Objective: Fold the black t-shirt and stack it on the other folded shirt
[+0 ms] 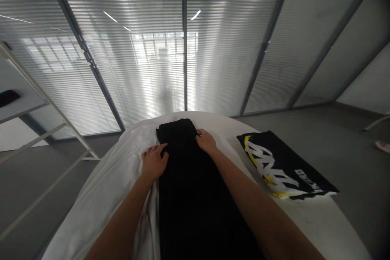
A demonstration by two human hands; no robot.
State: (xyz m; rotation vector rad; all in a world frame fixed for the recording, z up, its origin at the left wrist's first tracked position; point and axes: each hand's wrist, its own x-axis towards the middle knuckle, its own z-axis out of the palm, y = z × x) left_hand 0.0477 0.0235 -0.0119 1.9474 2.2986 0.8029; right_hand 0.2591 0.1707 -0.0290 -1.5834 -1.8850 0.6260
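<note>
Cloth point(195, 203) of deep plain black, folded into a long flat strip, lies lengthwise over a white, round-edged table point(323, 219), its far end near the table's curved far rim and its near end running out of view at the bottom. The far end forms a compact, layered bundle, and this is where both hands meet it, one at either side, with the bulk of the strip stretching back between the forearms. The left hand point(154, 162) rests at the left edge, fingers bent and spread, thumb and forefinger tips slightly parted on the black; whether it pinches any layer I cannot tell. The right hand point(206, 141) is at the opposite edge, slightly farther away, its fingers loosely curled against the side of the bundle; how firmly, or whether, it has hold there cannot be made out. Left of the strip spreads a creased white fabric covering point(106, 195). On the right, well apart from the strip, lies a flat, folded black piece with white and yellow lettering point(289, 154). Grey-framed glass panels with pale horizontal blinds point(219, 57) stand beyond the table.
</note>
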